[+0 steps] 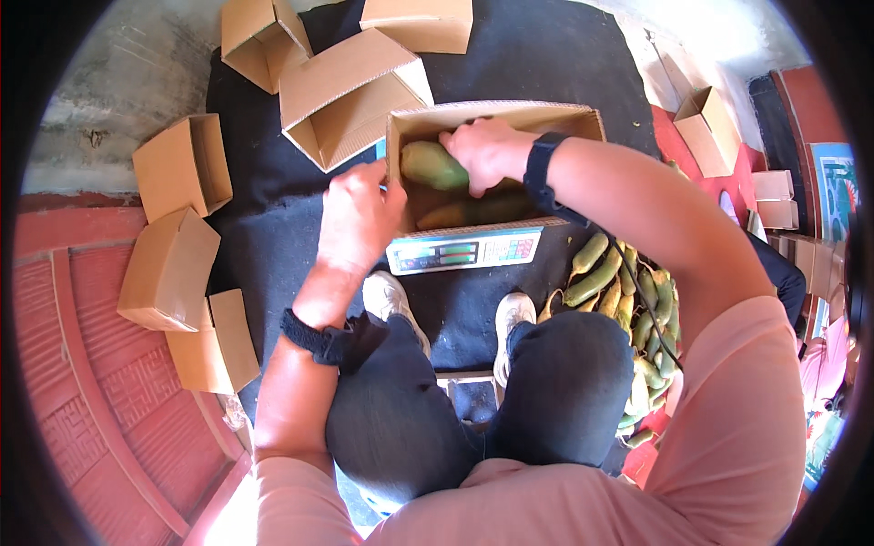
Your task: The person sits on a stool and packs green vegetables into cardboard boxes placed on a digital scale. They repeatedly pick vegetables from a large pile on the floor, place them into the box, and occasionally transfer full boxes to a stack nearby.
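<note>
An open cardboard box [583, 120] stands on a digital scale [462, 251], whose display and keypad face me. My left hand [362, 211] is closed at the box's left wall, its fingertips curled over the edge. Inside the box, my right hand [487, 156] grips the right end of a thick green radish [431, 166], which lies near the far left corner. Another radish [451, 216] rests in shadow along the near wall. My right wrist partly covers the box's inside, so the bottom on that side is hidden.
Right of my knees lies a heap of green radishes [628, 300]. Empty cardboard boxes stand on the left, such as one box [168, 268], and beyond the scale, including a tilted box [350, 82]. Another box [708, 132] stands far right. Black cloth [546, 59] covers the floor.
</note>
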The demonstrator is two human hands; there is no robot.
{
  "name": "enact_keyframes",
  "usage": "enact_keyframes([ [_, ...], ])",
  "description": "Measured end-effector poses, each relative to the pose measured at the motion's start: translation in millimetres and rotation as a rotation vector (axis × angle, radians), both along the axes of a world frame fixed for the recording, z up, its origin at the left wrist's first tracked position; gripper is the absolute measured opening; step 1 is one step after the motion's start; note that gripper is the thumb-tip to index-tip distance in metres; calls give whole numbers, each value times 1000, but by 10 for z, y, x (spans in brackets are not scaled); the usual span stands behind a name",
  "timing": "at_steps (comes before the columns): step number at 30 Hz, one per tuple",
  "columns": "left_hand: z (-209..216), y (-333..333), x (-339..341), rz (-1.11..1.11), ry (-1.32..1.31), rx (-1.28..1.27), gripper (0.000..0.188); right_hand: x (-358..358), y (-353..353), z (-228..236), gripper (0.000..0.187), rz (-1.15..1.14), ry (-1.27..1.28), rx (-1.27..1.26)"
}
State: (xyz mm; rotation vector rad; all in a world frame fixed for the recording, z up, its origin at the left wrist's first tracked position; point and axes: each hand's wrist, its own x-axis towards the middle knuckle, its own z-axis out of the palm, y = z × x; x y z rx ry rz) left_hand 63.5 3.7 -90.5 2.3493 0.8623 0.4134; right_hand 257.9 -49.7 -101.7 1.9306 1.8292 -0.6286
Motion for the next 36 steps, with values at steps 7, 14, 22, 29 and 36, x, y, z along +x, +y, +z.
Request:
enact_keyframes([
  [7, 20, 11, 58, -2, 21, 40, 12, 32, 211, -31, 84, -14, 31, -200],
  [14, -53, -57, 99, 18, 42, 70, 42, 267, -58, -392, 93, -16, 406, 9],
  [22, 5, -118, 132, 12, 102, 101, 48, 43, -75, -142, 88, 166, 313, -233],
  [29, -55, -205, 221, -63, 133, 261, 54, 13, -26, -806, 93, 218, 277, -388],
  [36, -84, -179, 203, -37, 93, 257, 53, 609, -18, -745, 88, 301, 157, -627],
])
